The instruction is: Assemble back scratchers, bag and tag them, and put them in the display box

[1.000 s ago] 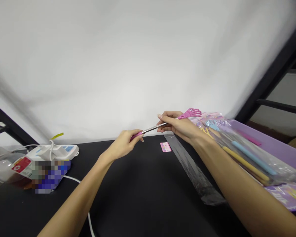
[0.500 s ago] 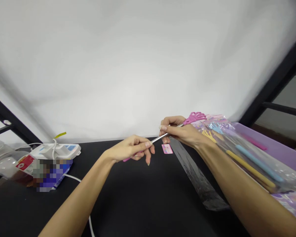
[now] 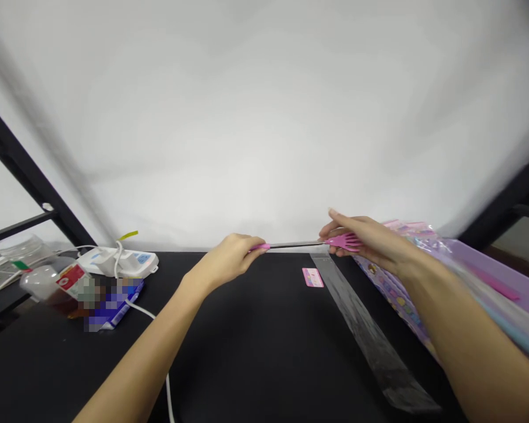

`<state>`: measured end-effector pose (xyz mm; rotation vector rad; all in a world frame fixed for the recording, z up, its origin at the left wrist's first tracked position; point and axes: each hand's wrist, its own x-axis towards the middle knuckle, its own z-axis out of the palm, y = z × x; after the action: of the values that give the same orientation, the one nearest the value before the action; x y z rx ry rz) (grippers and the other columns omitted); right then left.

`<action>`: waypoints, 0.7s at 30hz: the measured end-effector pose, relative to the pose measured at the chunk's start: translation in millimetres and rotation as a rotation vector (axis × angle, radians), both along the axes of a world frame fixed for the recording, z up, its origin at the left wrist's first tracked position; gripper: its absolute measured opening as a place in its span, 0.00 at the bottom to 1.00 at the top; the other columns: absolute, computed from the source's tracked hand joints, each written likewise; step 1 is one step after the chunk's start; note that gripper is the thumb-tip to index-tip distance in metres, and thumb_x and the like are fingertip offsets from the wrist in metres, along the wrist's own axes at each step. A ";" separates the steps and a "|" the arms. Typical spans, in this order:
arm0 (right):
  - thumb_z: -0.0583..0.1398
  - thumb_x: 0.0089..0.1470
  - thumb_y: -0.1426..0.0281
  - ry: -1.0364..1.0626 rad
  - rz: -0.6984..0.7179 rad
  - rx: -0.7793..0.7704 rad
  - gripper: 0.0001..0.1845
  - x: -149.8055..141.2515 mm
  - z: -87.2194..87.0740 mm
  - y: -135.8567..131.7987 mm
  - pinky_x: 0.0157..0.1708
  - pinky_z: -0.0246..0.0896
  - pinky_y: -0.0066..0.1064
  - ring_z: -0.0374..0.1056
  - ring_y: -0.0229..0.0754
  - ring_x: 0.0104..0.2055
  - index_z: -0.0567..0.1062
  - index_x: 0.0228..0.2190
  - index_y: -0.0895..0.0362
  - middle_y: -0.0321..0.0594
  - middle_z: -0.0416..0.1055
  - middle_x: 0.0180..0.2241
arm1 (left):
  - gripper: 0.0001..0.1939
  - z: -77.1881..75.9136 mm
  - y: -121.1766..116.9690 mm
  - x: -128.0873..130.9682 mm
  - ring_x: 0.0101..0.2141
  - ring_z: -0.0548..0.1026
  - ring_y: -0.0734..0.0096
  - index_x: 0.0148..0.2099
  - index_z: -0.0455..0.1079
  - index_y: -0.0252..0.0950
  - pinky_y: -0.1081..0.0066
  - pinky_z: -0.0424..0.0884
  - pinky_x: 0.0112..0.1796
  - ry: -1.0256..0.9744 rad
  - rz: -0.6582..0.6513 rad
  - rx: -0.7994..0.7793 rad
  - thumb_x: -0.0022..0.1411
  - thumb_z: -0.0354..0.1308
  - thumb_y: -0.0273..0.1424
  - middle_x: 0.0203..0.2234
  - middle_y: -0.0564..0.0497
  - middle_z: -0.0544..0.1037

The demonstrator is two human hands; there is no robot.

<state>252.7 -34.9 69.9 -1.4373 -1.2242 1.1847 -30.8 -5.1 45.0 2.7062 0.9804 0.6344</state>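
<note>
A back scratcher with a thin metal rod [image 3: 293, 244] is stretched nearly level between my hands, above the black tabletop. My left hand [image 3: 231, 258] is closed around its pink handle, with the thumb along it. At the other end, the pink hand-shaped head [image 3: 344, 241] rests within my right hand [image 3: 370, 238]. The fingers there curl loosely behind and under the head, while the thumb is raised off it. Below, a small pink printed card [image 3: 312, 277] lies on the table beside a long, flat clear plastic sleeve [image 3: 365, 329].
On the right stands a lilac bin [image 3: 489, 264] with clear-wrapped items, partly behind my right forearm. A white power strip [image 3: 136, 262] with plugs, a plastic bottle [image 3: 42, 283] and a blue packet [image 3: 114, 314] sit left. A white cable [image 3: 169, 393] crosses the tabletop [image 3: 255, 352]. A wall rises behind.
The back scratcher has turned from slanted to nearly level and shows less rod. My right hand has shifted from the rod to the head, lifting its thumb. My left fingers have closed around the handle.
</note>
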 end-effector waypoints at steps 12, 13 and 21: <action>0.59 0.53 0.48 -0.674 0.006 0.543 0.30 -21.3 -11.8 -1.2 0.22 0.44 0.30 0.49 0.33 0.20 0.66 0.13 0.57 0.32 0.54 0.14 | 0.21 -2.3 -11.7 28.7 0.22 0.63 0.77 0.28 0.67 0.34 0.73 0.59 0.28 -0.141 -0.068 -0.188 0.71 0.43 0.38 0.21 0.53 0.69; 0.58 0.54 0.49 -0.673 -0.004 0.601 0.30 -26.7 -12.4 -2.0 0.23 0.44 0.30 0.50 0.33 0.20 0.66 0.13 0.57 0.33 0.55 0.14 | 0.22 -2.2 -11.8 30.3 0.22 0.62 0.77 0.29 0.68 0.34 0.73 0.59 0.27 -0.185 -0.062 -0.291 0.70 0.44 0.40 0.21 0.53 0.70; 0.52 0.60 0.51 -0.672 -0.031 0.747 0.29 -37.5 -7.2 -7.0 0.28 0.53 0.31 0.61 0.38 0.23 0.74 0.19 0.56 0.38 0.69 0.19 | 0.24 -4.3 -9.1 28.8 0.16 0.51 0.84 0.41 0.73 0.31 0.76 0.47 0.18 -0.371 -0.173 -0.864 0.65 0.50 0.48 0.21 0.54 0.67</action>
<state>215.2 -41.9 62.6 -1.2668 -1.8271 0.1207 -2.0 -14.3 40.7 1.8056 0.6872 0.4933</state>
